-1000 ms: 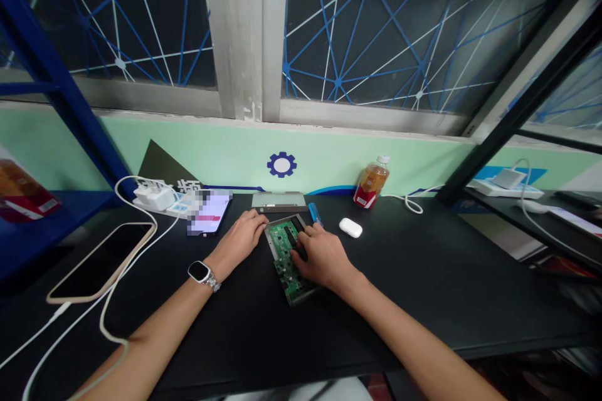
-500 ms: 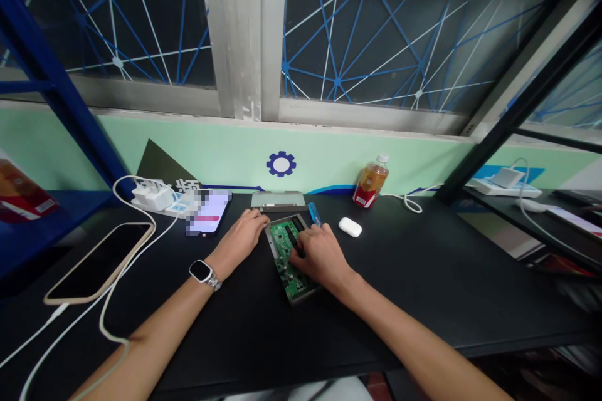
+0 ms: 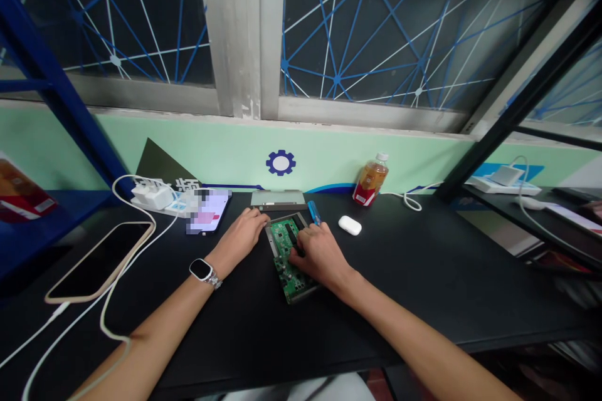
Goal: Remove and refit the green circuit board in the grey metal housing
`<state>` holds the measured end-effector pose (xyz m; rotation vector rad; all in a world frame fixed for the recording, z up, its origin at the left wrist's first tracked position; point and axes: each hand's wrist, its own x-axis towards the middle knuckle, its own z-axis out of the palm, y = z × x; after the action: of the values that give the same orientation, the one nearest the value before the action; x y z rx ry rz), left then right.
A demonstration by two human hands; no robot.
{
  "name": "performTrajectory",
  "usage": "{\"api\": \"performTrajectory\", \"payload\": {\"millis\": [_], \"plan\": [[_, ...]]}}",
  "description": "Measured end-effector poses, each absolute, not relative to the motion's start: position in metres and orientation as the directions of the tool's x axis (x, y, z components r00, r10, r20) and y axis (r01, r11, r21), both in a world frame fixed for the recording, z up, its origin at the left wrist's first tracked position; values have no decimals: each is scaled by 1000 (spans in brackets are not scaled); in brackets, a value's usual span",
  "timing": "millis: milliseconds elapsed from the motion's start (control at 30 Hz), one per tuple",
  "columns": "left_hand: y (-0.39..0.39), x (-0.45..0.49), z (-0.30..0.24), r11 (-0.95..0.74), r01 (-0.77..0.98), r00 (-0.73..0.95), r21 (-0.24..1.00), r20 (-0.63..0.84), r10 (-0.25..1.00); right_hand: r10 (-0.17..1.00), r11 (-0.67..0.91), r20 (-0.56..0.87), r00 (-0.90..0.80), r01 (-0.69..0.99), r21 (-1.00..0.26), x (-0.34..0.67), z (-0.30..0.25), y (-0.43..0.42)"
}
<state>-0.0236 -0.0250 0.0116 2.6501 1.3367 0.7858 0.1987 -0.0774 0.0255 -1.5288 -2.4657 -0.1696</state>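
A green circuit board [image 3: 285, 263] in a metal frame lies tilted on the black desk in the middle of the view. At its upper left corner, my left hand [image 3: 245, 229] has its fingers closed against the frame's edge. Over the board's right side, my right hand [image 3: 322, 254] is closed, thumb and fingers pinched together. A dark piece shows by those fingers, but I cannot make out what they hold. Just behind my right hand is a blue handle-like object [image 3: 313, 212], its lower end hidden. A flat metal cover [image 3: 278, 200] lies beyond the board.
Right of the board sit a white earbud case [image 3: 350, 225] and a drink bottle [image 3: 371, 180]. To the left are a lit phone [image 3: 209, 212], a power strip with chargers [image 3: 157, 196], a phone in a beige case [image 3: 96, 263] and white cables. Shelf frames flank the desk.
The board's near end has shifted very slightly to the left. Both hands stay nearly where they were, and the view has tilted a little.
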Motion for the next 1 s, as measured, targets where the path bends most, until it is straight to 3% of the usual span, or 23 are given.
{"api": "performTrajectory", "payload": {"millis": [333,533,800,1000], "plan": [[-25,-24,12,-608,742,487,280,398,778,913,369,200,-355,929,-36,201,36,-81],[-22,-29,11,-598,750,471,283,406,783,969,247,75,-237,954,-170,219,56,-84],[-9,-69,26,-518,809,367,277,451,813,960,259,-84,-268,960,-103,237,60,-86],[-2,-87,22,-485,818,399,309,301,866,958,274,-80,-276,961,-41,231,60,-88]]}}
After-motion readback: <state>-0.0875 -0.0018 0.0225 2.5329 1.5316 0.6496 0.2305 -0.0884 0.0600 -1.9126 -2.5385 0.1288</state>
